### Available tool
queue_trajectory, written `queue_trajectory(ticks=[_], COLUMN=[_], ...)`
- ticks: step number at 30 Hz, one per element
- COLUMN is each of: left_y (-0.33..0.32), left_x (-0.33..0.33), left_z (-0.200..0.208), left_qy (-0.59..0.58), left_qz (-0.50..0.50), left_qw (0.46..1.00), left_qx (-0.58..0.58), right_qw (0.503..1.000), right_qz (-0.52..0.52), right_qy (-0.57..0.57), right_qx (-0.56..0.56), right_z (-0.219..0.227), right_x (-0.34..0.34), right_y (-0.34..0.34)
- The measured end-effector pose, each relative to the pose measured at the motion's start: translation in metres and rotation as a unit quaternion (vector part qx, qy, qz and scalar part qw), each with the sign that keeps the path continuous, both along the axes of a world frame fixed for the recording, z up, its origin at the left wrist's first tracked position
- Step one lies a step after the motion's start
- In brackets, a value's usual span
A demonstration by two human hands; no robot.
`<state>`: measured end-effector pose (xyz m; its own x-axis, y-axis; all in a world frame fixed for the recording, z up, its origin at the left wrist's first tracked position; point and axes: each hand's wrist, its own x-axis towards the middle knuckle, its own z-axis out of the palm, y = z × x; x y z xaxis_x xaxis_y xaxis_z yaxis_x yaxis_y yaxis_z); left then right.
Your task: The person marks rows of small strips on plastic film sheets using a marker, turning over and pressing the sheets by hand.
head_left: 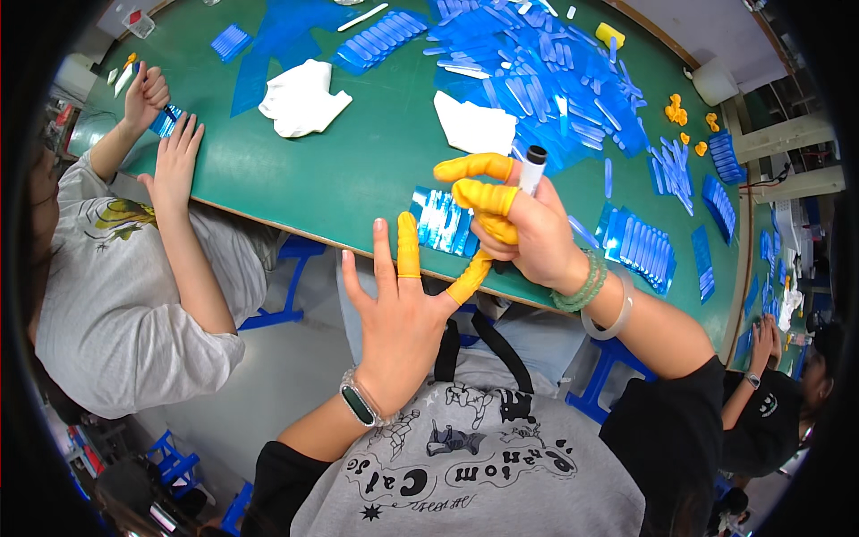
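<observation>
My right hand [541,237] is closed around a white marker pen [531,172] whose black end points up. Yellow finger cots cover several of its fingertips. Just left of it, on the near edge of the green table [358,192], lies a shiny blue film-covered piece [437,219] with a row of strips. My left hand [398,327] is open in front of that piece, fingers spread, with yellow cots on the thumb and index finger. Its thumb tip reaches close beneath my right hand; whether they touch I cannot tell.
Blue film and loose strips [546,80] heap at the far side. White cloths [304,97] lie nearer. Stacked blue strips [640,246] and orange-yellow cots [676,110] sit at right. A co-worker's hands [174,161] work at left; blue stools [608,371] stand below.
</observation>
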<state>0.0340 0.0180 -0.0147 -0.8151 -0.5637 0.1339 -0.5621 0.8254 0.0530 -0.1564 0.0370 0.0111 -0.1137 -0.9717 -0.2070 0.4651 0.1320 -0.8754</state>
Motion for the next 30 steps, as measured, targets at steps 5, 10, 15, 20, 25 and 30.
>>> queue_trajectory(ticks=[5, 10, 15, 20, 25, 30], left_y=[0.0, 0.001, 0.001, 0.001, 0.0, -0.003], left_x=[0.0, 0.0, 0.001, 0.002, 0.001, 0.001], left_z=[-0.001, -0.001, -0.002, -0.001, 0.0, 0.001], left_qy=[-0.006, -0.005, 0.012, -0.003, -0.001, -0.001], left_qz=[0.001, 0.004, 0.001, 0.002, 0.0, 0.0], left_qw=[1.0, 1.0, 1.0, 1.0, 1.0, 1.0], left_qx=[-0.017, -0.014, 0.008, 0.004, 0.012, 0.03], right_qw=[0.995, 0.993, 0.995, 0.989, 0.987, 0.966], right_qz=[-0.089, -0.106, -0.093, -0.143, -0.159, -0.223], right_qy=[0.003, -0.007, 0.004, -0.02, -0.007, 0.027], right_qx=[-0.052, -0.046, 0.02, -0.032, -0.023, -0.126], right_z=[-0.011, -0.012, 0.008, -0.007, -0.003, 0.025], right_x=[-0.03, -0.024, 0.002, -0.022, -0.022, -0.044], right_y=[-0.019, -0.025, -0.019, -0.031, -0.025, -0.008])
